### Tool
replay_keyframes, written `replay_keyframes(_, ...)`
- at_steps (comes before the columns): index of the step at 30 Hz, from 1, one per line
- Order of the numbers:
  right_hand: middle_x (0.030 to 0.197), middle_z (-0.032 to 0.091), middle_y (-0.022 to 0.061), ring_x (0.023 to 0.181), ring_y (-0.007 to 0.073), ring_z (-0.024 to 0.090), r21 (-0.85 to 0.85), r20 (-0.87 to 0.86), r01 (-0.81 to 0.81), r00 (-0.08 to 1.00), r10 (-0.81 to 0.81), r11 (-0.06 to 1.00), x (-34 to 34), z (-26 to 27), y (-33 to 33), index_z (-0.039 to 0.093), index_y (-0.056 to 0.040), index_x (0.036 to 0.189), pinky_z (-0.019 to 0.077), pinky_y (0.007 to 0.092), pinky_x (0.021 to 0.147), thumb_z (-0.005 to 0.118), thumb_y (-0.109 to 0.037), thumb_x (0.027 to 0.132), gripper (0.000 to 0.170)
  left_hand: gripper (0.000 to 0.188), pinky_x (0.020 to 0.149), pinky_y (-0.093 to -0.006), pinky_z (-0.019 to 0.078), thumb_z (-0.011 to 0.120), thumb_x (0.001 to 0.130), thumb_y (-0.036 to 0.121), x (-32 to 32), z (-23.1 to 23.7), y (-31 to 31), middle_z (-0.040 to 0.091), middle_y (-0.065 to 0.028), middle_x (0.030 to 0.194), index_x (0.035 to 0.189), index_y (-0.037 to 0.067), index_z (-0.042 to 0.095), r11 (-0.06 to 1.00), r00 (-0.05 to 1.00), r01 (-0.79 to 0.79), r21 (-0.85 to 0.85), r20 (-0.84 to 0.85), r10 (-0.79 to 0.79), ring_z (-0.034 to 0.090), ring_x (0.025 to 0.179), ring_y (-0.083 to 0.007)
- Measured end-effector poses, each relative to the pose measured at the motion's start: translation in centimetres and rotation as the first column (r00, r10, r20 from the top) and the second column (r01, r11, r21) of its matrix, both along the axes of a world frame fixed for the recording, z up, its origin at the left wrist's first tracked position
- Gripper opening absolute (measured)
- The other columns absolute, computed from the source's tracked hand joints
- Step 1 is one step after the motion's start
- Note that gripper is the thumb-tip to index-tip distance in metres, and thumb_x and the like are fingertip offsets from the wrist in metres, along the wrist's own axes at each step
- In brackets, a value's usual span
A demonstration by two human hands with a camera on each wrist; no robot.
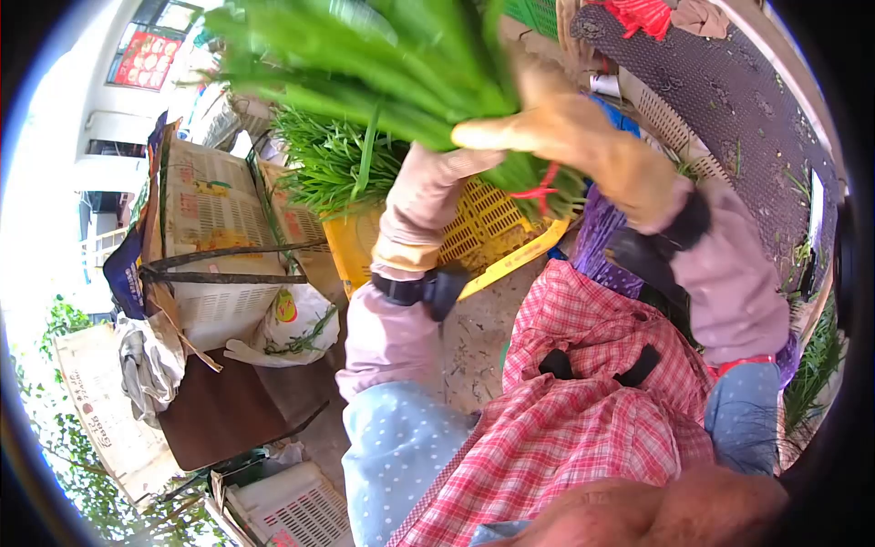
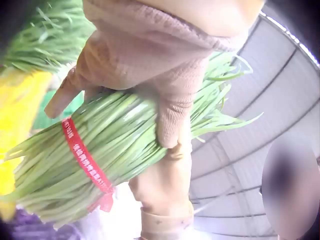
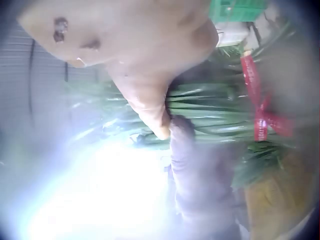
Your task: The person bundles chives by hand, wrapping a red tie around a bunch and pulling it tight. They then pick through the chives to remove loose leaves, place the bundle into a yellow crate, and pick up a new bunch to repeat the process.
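Both gloved hands grip one bunch of long green chives (image 1: 410,82), raised in front of the body over a yellow crate (image 1: 510,266). Red printed tape (image 2: 87,160) is tied round the bunch close to its cut ends. My left hand (image 1: 428,196) holds it from the left, with fingers and thumb spread round the stalks in the left wrist view. From the right, my right hand (image 1: 583,137) clasps the stalks, its thumb (image 3: 150,112) lying over them beside the left thumb. Blurred leaves fan out toward the upper left in the head view.
More chives (image 1: 342,164) are heaped in the yellow crate. Cardboard boxes (image 1: 219,201), a white plastic bag (image 1: 296,324) and a brown board (image 1: 223,415) stand to the left. A green crate (image 1: 533,14) is at the back, and a dark textured mat (image 1: 711,100) lies at the right.
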State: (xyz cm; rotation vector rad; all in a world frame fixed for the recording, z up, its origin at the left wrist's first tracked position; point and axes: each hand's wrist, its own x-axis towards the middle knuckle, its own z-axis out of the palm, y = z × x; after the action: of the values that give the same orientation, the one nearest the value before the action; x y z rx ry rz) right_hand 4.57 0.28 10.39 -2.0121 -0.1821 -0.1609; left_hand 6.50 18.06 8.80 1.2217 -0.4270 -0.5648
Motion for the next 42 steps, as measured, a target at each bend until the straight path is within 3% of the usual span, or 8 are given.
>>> replay_keyframes(4,0.144,0.031,0.0297,0.136,0.0352,0.032,-0.104,-0.088,-0.310,0.949,0.301,0.945,2.7,-8.1,4.1,0.016,0.0054,0.144,0.0291,0.0368,0.111,0.079,-0.048,0.070,0.111,0.045,0.090,-0.0378,0.0500,0.070,0.078,0.003,-0.4,-6.2,7.5,0.062,-0.0060,0.114,0.121,0.004,0.056,0.961,0.938,-0.179,0.209,-0.258,0.231,0.060,0.104,-0.0223)
replay_keyframes(11,0.106,0.061,0.0175,0.098,0.0342,0.060,-0.617,-0.172,-0.163,0.983,0.070,0.770,5.3,-13.5,1.8,0.029,-0.0177,0.143,0.0501,0.0430,0.083,0.073,-0.024,0.074,0.083,0.033,0.096,-0.0438,0.0467,0.063,0.088,0.009,-2.5,-17.2,14.8,0.062,-0.0115,0.112,0.118,-0.001,0.056,0.800,0.565,-0.509,0.317,-0.579,0.588,0.059,0.105,-0.0261)
replay_keyframes(19,0.127,0.049,0.0075,0.110,0.0304,0.053,-0.745,-0.115,-0.049,0.992,-0.056,0.666,7.3,-17.8,2.4,0.039,-0.0189,0.137,0.0499,0.0366,0.089,0.056,-0.004,0.081,0.060,0.038,0.096,-0.0385,0.0464,0.065,0.087,0.014,4.1,-22.8,17.0,0.060,-0.0115,0.119,0.122,0.002,0.056,0.604,0.361,-0.560,0.567,-0.490,0.794,0.056,0.111,-0.0260)
replay_keyframes(21,0.122,0.054,0.0032,0.099,0.0266,0.059,-0.745,0.037,0.048,0.999,-0.031,0.665,7.1,-18.7,2.6,0.047,-0.0187,0.131,0.0537,0.0361,0.080,0.052,-0.003,0.084,0.050,0.038,0.097,-0.0354,0.0451,0.060,0.091,0.020,9.0,-34.4,26.4,0.060,-0.0117,0.121,0.124,0.003,0.055,0.331,0.928,-0.320,0.888,0.223,0.298,0.057,0.111,-0.0258)
replay_keyframes(22,0.123,0.053,0.0021,0.100,0.0262,0.059,-0.770,0.014,0.021,1.000,-0.016,0.638,7.1,-18.3,2.8,0.048,-0.0184,0.129,0.0537,0.0358,0.080,0.051,-0.003,0.084,0.048,0.038,0.097,-0.0338,0.0444,0.058,0.093,0.023,11.0,-36.0,27.8,0.061,-0.0118,0.121,0.125,0.004,0.055,0.076,0.870,-0.486,0.871,0.490,-0.049,0.058,0.111,-0.0258)
replay_keyframes(27,0.124,0.052,-0.0003,0.099,0.0255,0.058,-0.797,0.007,0.003,1.000,0.005,0.604,7.1,-18.6,2.8,0.050,-0.0172,0.127,0.0536,0.0350,0.081,0.051,-0.003,0.084,0.046,0.040,0.098,-0.0343,0.0433,0.056,0.092,0.027,13.3,-33.1,23.3,0.060,-0.0111,0.123,0.126,0.006,0.055,-0.364,0.865,-0.486,0.794,0.378,-0.330,0.057,0.112,-0.0257)
replay_keyframes(40,0.105,0.058,0.0084,0.084,0.0278,0.059,-0.793,-0.171,-0.102,0.983,-0.059,0.600,7.6,-18.0,3.4,0.056,-0.0131,0.115,0.0535,0.0362,0.072,0.048,-0.013,0.088,0.028,0.048,0.104,-0.0370,0.0392,0.050,0.091,0.041,23.9,-30.4,31.7,0.059,-0.0085,0.128,0.129,0.013,0.055,-0.520,0.852,-0.431,0.737,0.144,-0.503,0.056,0.117,-0.0250)
replay_keyframes(42,0.094,0.057,0.0130,0.080,0.0292,0.059,-0.633,-0.281,-0.030,0.940,-0.193,0.774,7.7,-17.7,3.6,0.056,-0.0101,0.109,0.0527,0.0380,0.070,0.047,-0.016,0.092,0.021,0.049,0.105,-0.0368,0.0378,0.052,0.089,0.042,24.0,-32.4,31.8,0.058,-0.0065,0.130,0.130,0.014,0.055,-0.735,0.892,-0.360,0.574,-0.019,-0.451,0.055,0.119,-0.0233)
